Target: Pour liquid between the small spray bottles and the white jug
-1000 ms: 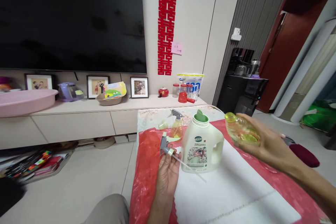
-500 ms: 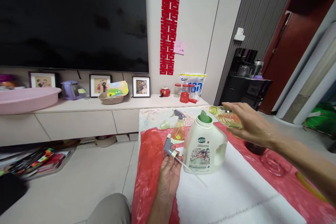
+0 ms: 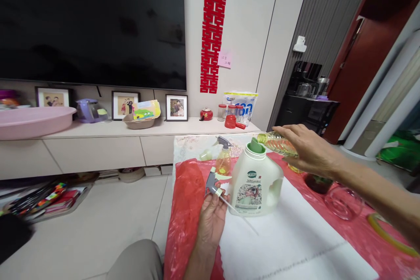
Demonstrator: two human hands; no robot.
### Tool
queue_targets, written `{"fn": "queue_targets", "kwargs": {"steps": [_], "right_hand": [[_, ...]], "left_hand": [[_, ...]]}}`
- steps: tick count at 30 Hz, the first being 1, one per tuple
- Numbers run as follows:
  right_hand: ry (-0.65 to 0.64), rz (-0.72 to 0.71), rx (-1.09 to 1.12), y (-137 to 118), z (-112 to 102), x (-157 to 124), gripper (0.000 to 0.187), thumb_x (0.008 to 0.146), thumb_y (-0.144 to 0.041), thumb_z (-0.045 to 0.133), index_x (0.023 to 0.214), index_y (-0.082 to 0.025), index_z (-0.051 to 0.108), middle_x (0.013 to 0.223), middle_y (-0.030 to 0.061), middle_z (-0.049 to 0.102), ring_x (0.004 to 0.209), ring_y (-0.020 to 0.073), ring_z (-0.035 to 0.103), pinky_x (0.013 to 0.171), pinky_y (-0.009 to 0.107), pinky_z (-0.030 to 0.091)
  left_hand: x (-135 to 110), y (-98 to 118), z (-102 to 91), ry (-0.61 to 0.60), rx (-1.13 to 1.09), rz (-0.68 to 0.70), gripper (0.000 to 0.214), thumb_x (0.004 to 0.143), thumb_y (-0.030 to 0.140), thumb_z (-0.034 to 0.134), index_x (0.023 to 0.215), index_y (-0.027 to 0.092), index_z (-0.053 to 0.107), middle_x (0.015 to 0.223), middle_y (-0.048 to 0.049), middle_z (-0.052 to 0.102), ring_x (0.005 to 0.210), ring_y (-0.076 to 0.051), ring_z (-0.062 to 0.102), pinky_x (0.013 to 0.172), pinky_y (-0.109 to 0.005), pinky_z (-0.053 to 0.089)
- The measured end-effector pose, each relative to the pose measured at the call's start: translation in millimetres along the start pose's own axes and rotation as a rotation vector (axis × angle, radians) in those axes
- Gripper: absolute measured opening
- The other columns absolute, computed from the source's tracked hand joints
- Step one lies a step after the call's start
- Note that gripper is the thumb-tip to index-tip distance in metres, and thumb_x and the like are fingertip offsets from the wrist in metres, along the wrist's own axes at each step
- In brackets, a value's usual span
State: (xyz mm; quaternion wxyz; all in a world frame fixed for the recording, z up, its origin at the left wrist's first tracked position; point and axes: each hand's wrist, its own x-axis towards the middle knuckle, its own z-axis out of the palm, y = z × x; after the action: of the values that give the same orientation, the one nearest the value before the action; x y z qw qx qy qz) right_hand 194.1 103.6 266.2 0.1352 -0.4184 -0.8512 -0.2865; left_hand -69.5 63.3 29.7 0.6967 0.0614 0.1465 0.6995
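My left hand [image 3: 211, 221] is closed on a grey spray trigger head [image 3: 213, 185] whose thin dip tube [image 3: 241, 217] slants across the white cloth. My right hand [image 3: 308, 148] grips a small clear bottle of yellow liquid [image 3: 274, 143], tipped on its side with its mouth at the green funnel [image 3: 254, 145] in the neck of a big pale-green jug [image 3: 256, 183]. The jug stands upright on the table. Behind it stand a small spray bottle [image 3: 224, 159] and a loose pale cap [image 3: 205, 155].
The table has a red plastic cover [image 3: 185, 210] and a white cloth [image 3: 285, 236]. At the right lie a clear glass bowl [image 3: 343, 203] and a dark red item [image 3: 316, 182]. A TV cabinet [image 3: 98, 144] with photo frames and jars stands beyond. Books lie on the floor at left.
My right hand carried the small bottle left and tipped it until its mouth reached the funnel on the jug. My left hand stayed in place with the trigger head.
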Motion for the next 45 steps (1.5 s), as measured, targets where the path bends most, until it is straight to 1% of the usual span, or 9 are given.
{"fn": "queue_targets", "kwargs": {"steps": [7,11,14,20,31,37,45], "right_hand": [[-0.045,-0.035,-0.033,0.9,-7.0,5.9,0.066,0.081,-0.027,0.057,0.145,-0.018,0.042,0.133,0.014,0.053,0.114,0.0288,0.051,0.086,0.041,0.049],[-0.065,-0.041,-0.05,1.7,-8.6,8.6,0.068,0.082,-0.027,0.057,0.147,-0.017,0.041,0.135,0.0152,0.052,0.116,0.0295,0.05,0.086,0.041,0.048],[-0.084,-0.045,-0.069,2.6,-8.8,10.3,0.068,0.081,-0.027,0.056,0.147,-0.017,0.042,0.135,0.0157,0.052,0.116,0.03,0.05,0.086,0.042,0.048],[-0.069,-0.058,-0.086,3.0,-9.3,12.1,0.065,0.082,-0.026,0.055,0.146,-0.018,0.043,0.134,0.0142,0.052,0.115,0.0295,0.051,0.086,0.042,0.048],[-0.066,-0.074,-0.115,0.4,-13.9,14.8,0.07,0.079,-0.024,0.054,0.147,-0.021,0.042,0.132,0.0126,0.054,0.111,0.0286,0.051,0.082,0.04,0.046],[-0.068,-0.08,-0.114,0.9,-17.2,16.2,0.07,0.079,-0.022,0.053,0.147,-0.02,0.042,0.133,0.0127,0.053,0.112,0.0284,0.051,0.083,0.039,0.044],[-0.06,-0.099,-0.154,2.9,-19.7,16.8,0.07,0.077,-0.022,0.055,0.146,-0.021,0.04,0.133,0.0111,0.053,0.111,0.0274,0.051,0.083,0.038,0.043]], "left_hand": [[2.2,-1.7,-2.3,0.0,-0.006,-0.002,0.015,0.079,0.004,0.074,0.088,0.016,0.077,0.089,-0.006,0.077,0.083,-0.016,0.073,0.09,-0.033,0.059],[1.7,-2.0,-2.1,-0.008,0.004,-0.007,0.021,0.08,0.005,0.073,0.097,0.017,0.077,0.087,-0.0054,0.077,0.082,-0.015,0.073,0.091,-0.032,0.058],[1.2,-2.3,-1.9,-0.009,0.016,-0.008,0.022,0.079,0.007,0.075,0.099,0.017,0.077,0.086,-0.0053,0.077,0.082,-0.016,0.073,0.089,-0.031,0.059],[1.0,-3.3,-0.9,-0.005,0.008,-0.005,0.018,0.078,0.006,0.077,0.094,0.015,0.077,0.085,-0.0067,0.077,0.082,-0.017,0.074,0.087,-0.031,0.06],[-0.3,-3.1,1.2,0.006,0.015,-0.008,0.015,0.078,0.007,0.076,0.09,0.016,0.077,0.085,-0.006,0.077,0.082,-0.016,0.073,0.087,-0.03,0.059],[0.0,-3.2,2.0,-0.002,-0.007,0.0,0.014,0.072,0.007,0.083,0.081,0.014,0.076,0.084,-0.0068,0.078,0.081,-0.017,0.074,0.085,-0.031,0.061],[2.4,-4.7,-1.3,-0.001,-0.002,-0.006,0.019,0.066,0.01,0.088,0.079,0.015,0.076,0.084,-0.0063,0.078,0.08,-0.016,0.074,0.084,-0.03,0.062]]}}
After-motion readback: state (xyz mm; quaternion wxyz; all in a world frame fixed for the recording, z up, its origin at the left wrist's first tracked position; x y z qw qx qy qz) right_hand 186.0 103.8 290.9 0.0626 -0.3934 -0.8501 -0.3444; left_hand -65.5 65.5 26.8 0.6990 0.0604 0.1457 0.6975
